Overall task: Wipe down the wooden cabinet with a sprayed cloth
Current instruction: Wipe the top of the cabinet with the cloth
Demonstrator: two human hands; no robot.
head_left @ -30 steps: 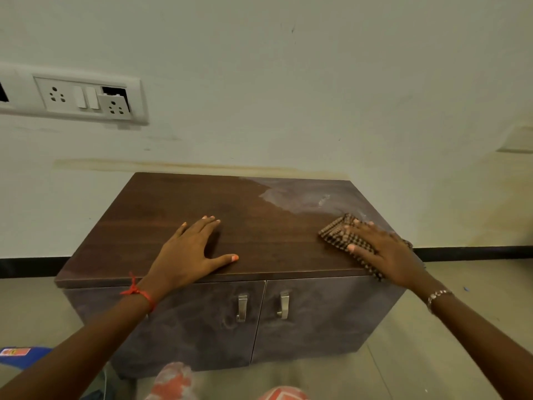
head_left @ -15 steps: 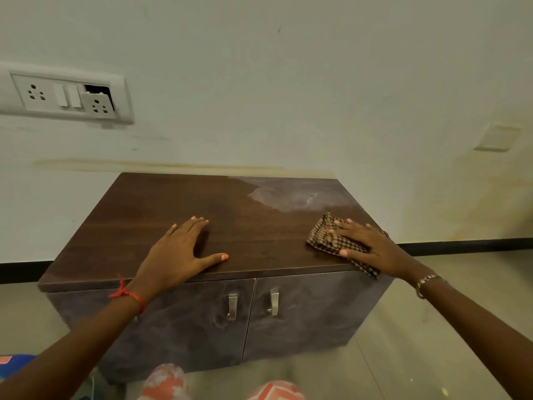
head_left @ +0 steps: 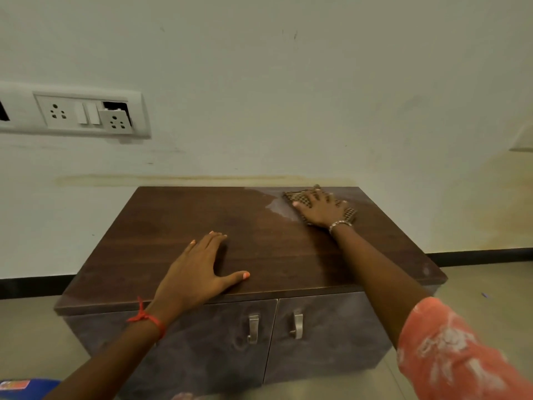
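On wooden cabinet top, right hand spread flat pressing checked cloth at rear, left hand open, palm down near front edge.

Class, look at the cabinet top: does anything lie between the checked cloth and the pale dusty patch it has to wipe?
Nothing visible does. The right hand presses the checked cloth flat directly on the pale patch at the back right of the cabinet top. The left hand rests apart, near the front edge.

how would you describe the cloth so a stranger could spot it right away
Find the dark wooden cabinet against the wall. At its back right corner, the cloth lies flat under the right hand. It is brown checked fabric, the only patterned thing there.
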